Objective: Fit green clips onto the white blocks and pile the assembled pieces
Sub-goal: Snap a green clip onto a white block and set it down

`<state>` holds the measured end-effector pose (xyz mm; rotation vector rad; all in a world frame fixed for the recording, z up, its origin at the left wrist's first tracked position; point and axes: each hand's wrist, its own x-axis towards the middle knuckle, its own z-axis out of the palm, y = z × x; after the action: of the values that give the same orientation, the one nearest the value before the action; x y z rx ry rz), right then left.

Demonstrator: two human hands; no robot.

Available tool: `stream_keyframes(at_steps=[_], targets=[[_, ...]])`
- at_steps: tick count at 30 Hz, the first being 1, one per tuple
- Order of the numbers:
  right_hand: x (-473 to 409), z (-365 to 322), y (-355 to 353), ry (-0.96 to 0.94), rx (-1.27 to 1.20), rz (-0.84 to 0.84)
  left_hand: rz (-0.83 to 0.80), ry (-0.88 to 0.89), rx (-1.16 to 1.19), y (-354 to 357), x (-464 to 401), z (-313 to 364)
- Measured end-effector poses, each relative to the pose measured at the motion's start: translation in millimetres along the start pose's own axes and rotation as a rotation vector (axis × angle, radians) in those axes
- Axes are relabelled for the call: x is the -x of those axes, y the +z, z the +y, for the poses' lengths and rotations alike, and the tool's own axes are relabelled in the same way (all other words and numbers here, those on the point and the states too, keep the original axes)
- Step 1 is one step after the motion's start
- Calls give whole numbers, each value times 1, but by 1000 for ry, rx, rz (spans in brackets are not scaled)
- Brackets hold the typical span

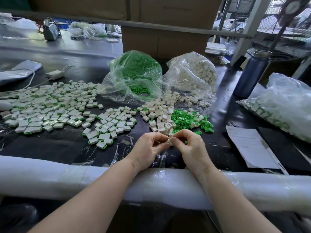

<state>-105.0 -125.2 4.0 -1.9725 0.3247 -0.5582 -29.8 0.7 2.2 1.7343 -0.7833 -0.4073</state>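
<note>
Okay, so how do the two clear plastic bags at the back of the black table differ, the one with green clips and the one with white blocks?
The clear bag of green clips sits to the left of the clear bag of white blocks. The first holds small green pieces, the second pale white blocks. White blocks spill from the second bag's mouth onto the black table; the green clips mostly stay inside theirs. Both are crumpled, transparent and open toward the person.

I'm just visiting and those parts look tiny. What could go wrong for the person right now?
1. Both hands, left and right, pinch one small piece over the table's near edge; if it slips, it may drop to the floor.
2. Loose clips and bare blocks lie mixed just behind the hands, so a stray sweep could scatter them.
3. The finished pile sits close by; unfinished blocks could get mixed in.
</note>
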Motion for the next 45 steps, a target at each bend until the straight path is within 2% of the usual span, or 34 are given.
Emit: stream_keyframes(at_steps=[3, 8, 12, 16, 22, 29, 33, 37, 41, 45], targets=[[-1, -1, -2, 14, -69, 24, 30, -8, -17, 0, 0, -1], [-4, 6, -7, 84, -59, 236, 143, -44, -6, -3, -1, -3], [-7, 13, -10, 166, 19, 366, 321, -72, -98, -7, -2, -7], [-7, 13, -10, 184, 101, 378, 461, -124, -121, -9, -5, -9], [-7, 14, -10, 221, 150, 355, 535, -225, -216, -11, -7, -13], [-8, 14, -9, 277, 250, 327, 420, -299, -411, -6, -8, -11], [-9, 15, -8, 352, 423, 338, 404, -282, -518, -4, -7, -9], [-9, 14, -7, 401, 524, 327, 361, -138, -631, -2, -5, -11], [-9, 12, -6, 401, 574, 278, 199, 44, -719, 4, -5, -14], [-8, 11, -5, 385, 579, 271, 71, 97, -795, 7, -10, -19]])
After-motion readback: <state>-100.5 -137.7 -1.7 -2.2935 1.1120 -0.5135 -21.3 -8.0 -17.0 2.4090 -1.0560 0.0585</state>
